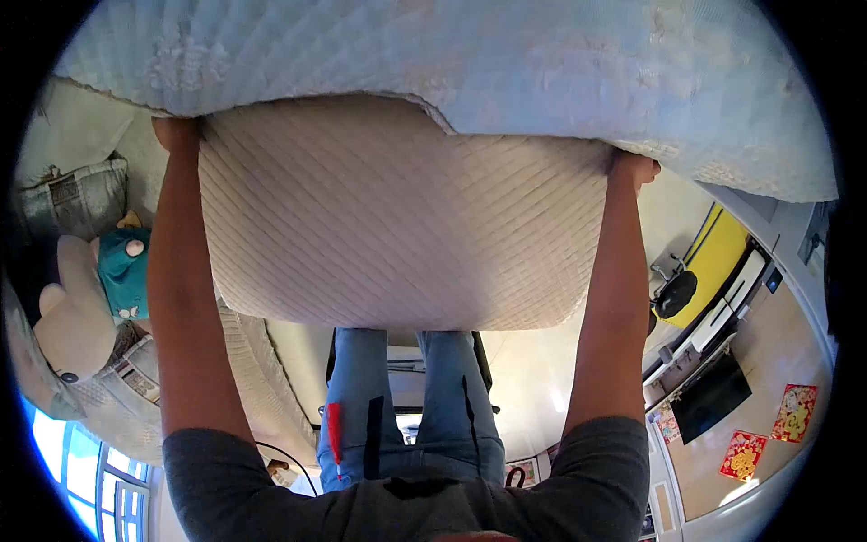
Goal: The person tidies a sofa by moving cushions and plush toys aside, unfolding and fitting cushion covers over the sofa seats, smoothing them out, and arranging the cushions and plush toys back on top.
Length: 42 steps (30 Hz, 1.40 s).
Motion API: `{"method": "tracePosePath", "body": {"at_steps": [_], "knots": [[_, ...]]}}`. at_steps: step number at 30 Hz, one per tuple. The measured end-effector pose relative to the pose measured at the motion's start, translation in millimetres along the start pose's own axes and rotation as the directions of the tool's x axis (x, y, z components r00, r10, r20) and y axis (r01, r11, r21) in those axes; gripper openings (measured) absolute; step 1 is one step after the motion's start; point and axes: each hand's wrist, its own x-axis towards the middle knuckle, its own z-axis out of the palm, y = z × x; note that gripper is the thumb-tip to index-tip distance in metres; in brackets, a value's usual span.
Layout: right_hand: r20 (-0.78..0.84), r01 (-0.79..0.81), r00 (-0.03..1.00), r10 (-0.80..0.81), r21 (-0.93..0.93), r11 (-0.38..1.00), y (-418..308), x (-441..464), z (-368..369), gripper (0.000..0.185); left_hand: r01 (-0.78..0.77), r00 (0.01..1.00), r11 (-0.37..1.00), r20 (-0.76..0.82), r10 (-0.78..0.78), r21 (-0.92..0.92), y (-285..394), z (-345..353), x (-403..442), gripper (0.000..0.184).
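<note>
With both arms stretched out in front of me, I hold up a large quilted cover [406, 217]. Its beige, diagonally stitched face hangs between my forearms, down to about knee height. A pale blue patterned part [542, 68] spreads across the top of the view, above and beyond my hands. My left hand [176, 134] is closed on the cover at the upper left, its fingertips hidden by the fabric. At the upper right my right hand [635, 170] is wrapped round the opposite side, with the knuckles showing.
On the left, a plush toy [77, 316] in teal clothing lies on a sofa with a beige quilted throw [257, 361]. A black-seated stool or chair [675, 294] stands at the right, near a television [711, 397] and red-and-gold decorations [743, 454]. Windows [90, 470] show at lower left.
</note>
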Motion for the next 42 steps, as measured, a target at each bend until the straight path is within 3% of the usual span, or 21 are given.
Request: {"method": "tracePosePath", "body": {"at_steps": [1, 3, 6, 8, 9, 10, 11, 12, 13, 14, 16, 17, 19, 21, 26, 28, 29, 31, 34, 40, 42], "knots": [[0.005, -0.044, 0.999, 0.045, -0.079, 0.996, -14, -17, -12, 0.051, -0.081, 0.991, 0.997, -0.108, 0.080, -0.006, 5, -13, -2, 0.043], [0.067, 0.043, 0.997, -0.033, -0.155, 0.987, -17, -22, -14, 0.054, -0.029, 0.995, 0.998, -0.093, 0.024, -0.048, 4, -10, 1, 0.048], [0.059, 0.068, 0.996, -0.063, -0.071, 0.995, 7, -5, -3, 0.066, 0.021, 0.994, 0.890, -0.088, -0.069, -0.456, 16, -26, -8, 0.056], [0.030, 0.204, 0.979, -0.203, -0.041, 0.978, 8, -5, -1, 0.067, 0.041, 0.989, 0.724, -0.078, -0.130, -0.689, 27, -36, -10, 0.061], [0.027, 0.206, 0.978, -0.205, -0.035, 0.978, 8, -7, 0, 0.067, 0.039, 0.988, 0.723, -0.083, -0.133, -0.689, 33, -38, -12, 0.061], [-0.033, 0.202, 0.977, -0.209, -0.155, 0.967, 7, -14, -1, 0.065, 0.228, 0.955, 0.810, -0.040, -0.295, -0.541, 38, -37, -17, 0.058], [-0.092, 0.188, 0.971, -0.220, -0.272, 0.944, 4, -23, -3, 0.064, 0.304, 0.926, 0.827, -0.058, -0.373, -0.473, 44, -38, -27, 0.056], [-0.092, 0.191, 0.971, -0.222, -0.265, 0.945, 4, -35, -3, 0.064, 0.383, 0.891, 0.829, -0.076, -0.448, -0.408, 51, -40, -36, 0.054], [-0.156, 0.269, 0.938, -0.310, -0.237, 0.934, 6, -54, -4, 0.064, 0.347, 0.890, 0.824, -0.120, -0.441, -0.448, 61, -47, -48, 0.053], [-0.220, 0.345, 0.894, -0.390, -0.216, 0.913, 9, -77, -9, 0.064, 0.236, 0.929, 0.863, -0.158, -0.335, -0.446, 77, -66, -63, 0.054], [-0.049, 0.717, 0.685, -0.727, -0.132, 0.685, -13, -151, -45, 0.060, -0.003, 0.981, 0.902, -0.177, -0.082, -0.432, 114, -99, -100, 0.055], [0.059, 0.837, 0.541, -0.839, 0.060, 0.544, -15, -184, -56, 0.055, -0.123, 0.987, 0.898, -0.150, 0.064, -0.423, 131, -108, -120, 0.055], [0.389, 0.932, 0.203, -0.898, 0.205, 0.300, -19, -241, -73, 0.048, -0.296, 0.942, 0.819, -0.007, 0.337, -0.492, 164, -136, -145, 0.054], [0.435, 0.939, 0.163, -0.885, 0.205, 0.274, -32, -263, -73, 0.047, -0.437, 0.872, 0.741, -0.037, 0.488, -0.510, 189, -154, -154, 0.057], [0.423, 0.978, 0.025, -0.906, 0.176, 0.109, -30, -228, -44, 0.043, -0.448, 0.870, 0.728, -0.067, 0.488, -0.519, 230, -154, -126, 0.050], [0.477, 0.958, 0.256, -0.841, -0.010, 0.286, -32, -204, -51, 0.044, -0.427, 0.888, 0.756, -0.075, 0.453, -0.495, 232, -150, -119, 0.047], [0.470, 0.960, 0.250, -0.846, -0.005, 0.281, -29, -190, -49, 0.044, -0.439, 0.885, 0.777, -0.068, 0.460, -0.451, 233, -149, -121, 0.046], [0.255, 0.851, 0.521, -0.814, -0.089, 0.517, -18, -169, -41, 0.046, -0.453, 0.881, 0.792, -0.069, 0.469, -0.409, 236, -144, -117, 0.044], [0.340, 0.867, 0.495, -0.800, -0.128, 0.482, -11, -149, -32, 0.047, -0.429, 0.882, 0.747, -0.058, 0.468, -0.508, 237, -142, -118, 0.041], [0.279, 0.852, 0.506, -0.816, -0.016, 0.523, -10, -137, -27, 0.037, -0.481, 0.859, 0.719, -0.105, 0.501, -0.503, 230, -143, -108, 0.035], [0.269, 0.842, 0.523, -0.809, -0.015, 0.539, -17, -126, -31, 0.035, -0.407, 0.885, 0.743, -0.030, 0.464, -0.531, 229, -142, -104, 0.031]]}}
